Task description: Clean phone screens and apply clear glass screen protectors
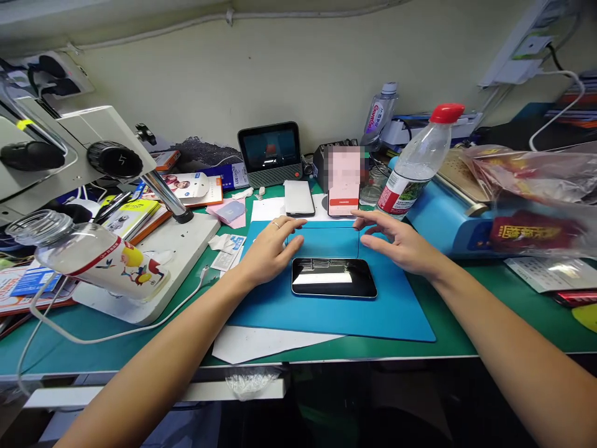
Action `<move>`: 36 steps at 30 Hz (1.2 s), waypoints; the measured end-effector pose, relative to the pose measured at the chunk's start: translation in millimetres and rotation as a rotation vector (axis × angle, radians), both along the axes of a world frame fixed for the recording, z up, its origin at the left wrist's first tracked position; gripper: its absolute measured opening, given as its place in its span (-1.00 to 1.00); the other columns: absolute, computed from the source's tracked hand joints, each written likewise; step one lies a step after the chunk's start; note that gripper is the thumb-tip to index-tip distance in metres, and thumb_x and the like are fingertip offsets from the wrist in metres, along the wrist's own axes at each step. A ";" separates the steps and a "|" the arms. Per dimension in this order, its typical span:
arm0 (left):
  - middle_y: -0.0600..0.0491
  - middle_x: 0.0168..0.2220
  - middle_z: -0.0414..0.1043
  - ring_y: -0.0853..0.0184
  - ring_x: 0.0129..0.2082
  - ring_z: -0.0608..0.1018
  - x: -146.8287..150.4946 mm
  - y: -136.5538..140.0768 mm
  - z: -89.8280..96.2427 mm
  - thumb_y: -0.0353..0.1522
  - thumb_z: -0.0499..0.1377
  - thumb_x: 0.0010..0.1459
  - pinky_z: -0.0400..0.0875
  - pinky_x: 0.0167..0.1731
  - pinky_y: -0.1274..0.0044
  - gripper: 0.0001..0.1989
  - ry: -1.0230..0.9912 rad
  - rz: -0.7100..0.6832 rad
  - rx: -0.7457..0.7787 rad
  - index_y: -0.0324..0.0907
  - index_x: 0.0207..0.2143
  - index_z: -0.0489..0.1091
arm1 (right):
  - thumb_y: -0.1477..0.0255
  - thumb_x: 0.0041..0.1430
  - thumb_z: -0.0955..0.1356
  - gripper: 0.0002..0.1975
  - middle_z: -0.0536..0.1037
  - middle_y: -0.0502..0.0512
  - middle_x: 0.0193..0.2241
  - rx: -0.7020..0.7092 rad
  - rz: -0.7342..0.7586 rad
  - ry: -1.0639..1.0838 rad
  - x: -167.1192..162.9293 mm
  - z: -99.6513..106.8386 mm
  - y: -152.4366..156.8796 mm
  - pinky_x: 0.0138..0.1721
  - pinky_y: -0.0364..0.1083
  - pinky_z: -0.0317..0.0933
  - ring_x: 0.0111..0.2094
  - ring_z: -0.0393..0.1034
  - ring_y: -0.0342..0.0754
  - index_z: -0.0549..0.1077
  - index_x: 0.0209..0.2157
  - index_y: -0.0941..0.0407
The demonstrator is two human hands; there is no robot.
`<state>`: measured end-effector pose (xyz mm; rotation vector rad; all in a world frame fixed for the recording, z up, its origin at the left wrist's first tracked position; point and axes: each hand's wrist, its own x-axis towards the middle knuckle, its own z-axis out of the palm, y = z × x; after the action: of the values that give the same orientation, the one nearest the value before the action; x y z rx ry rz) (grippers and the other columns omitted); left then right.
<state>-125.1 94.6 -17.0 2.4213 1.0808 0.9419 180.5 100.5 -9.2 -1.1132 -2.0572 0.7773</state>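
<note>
A clear screen protector (324, 242) with a thin black border spans the gap between my two hands, above the blue mat. My left hand (270, 250), with a ring on one finger, pinches its left end between fingers and thumb. At its right end my right hand (395, 241) grips the edge in the same way. Just in front, a smartphone (334, 279) lies face up on the mat, its dark screen reflecting a bright light. Neither hand touches the phone.
The blue mat (373, 320) lies on a green desktop. Left are a microscope stand (189, 239), an open glass jar (112, 261) and a white cable (153, 330). A lit phone (344, 183), smart display (270, 152), red-capped bottle (413, 165) and blue machine (448, 218) stand behind and right.
</note>
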 end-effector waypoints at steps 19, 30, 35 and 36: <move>-0.02 -0.21 0.57 0.27 -0.27 0.53 -1.2 -14.0 15.2 -0.38 0.03 0.42 0.37 -0.30 0.44 -0.74 0.244 -0.281 0.406 -0.16 -0.14 0.54 | -0.06 0.18 0.38 -0.37 0.49 0.15 0.20 -0.162 0.124 -0.408 4.2 19.3 -20.5 0.26 0.27 0.18 0.24 0.31 0.29 0.44 0.22 -0.09; 0.01 -0.23 0.57 0.28 -0.27 0.51 1.1 -22.1 21.7 -0.39 0.16 0.32 0.28 -0.35 0.44 -0.84 0.350 -0.325 0.502 -0.11 -0.25 0.56 | -0.03 0.20 0.37 -0.25 0.45 0.15 0.20 -0.205 0.138 -0.441 -3.0 23.8 -31.3 0.27 0.27 0.16 0.27 0.27 0.27 0.23 0.37 -0.15; 0.03 -0.24 0.59 0.29 -0.29 0.51 1.3 -23.4 24.3 -0.38 0.13 0.36 0.26 -0.36 0.43 -0.81 0.338 -0.327 0.523 -0.09 -0.19 0.57 | -0.04 0.19 0.37 -0.19 0.44 0.16 0.21 -0.236 0.157 -0.461 -5.2 27.5 -31.2 0.26 0.25 0.19 0.28 0.25 0.28 0.15 0.41 -0.14; 0.02 -0.24 0.59 0.29 -0.29 0.51 1.3 -23.6 25.0 -0.37 0.12 0.37 0.26 -0.36 0.43 -0.80 0.344 -0.330 0.525 -0.10 -0.19 0.58 | -0.04 0.18 0.37 -0.17 0.43 0.16 0.22 -0.243 0.164 -0.466 -5.0 28.2 -30.7 0.26 0.25 0.19 0.29 0.24 0.28 0.13 0.41 -0.13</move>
<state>-123.8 71.1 8.0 3.1543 0.5309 0.7849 175.5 69.8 19.0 -1.3724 -2.5163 0.9353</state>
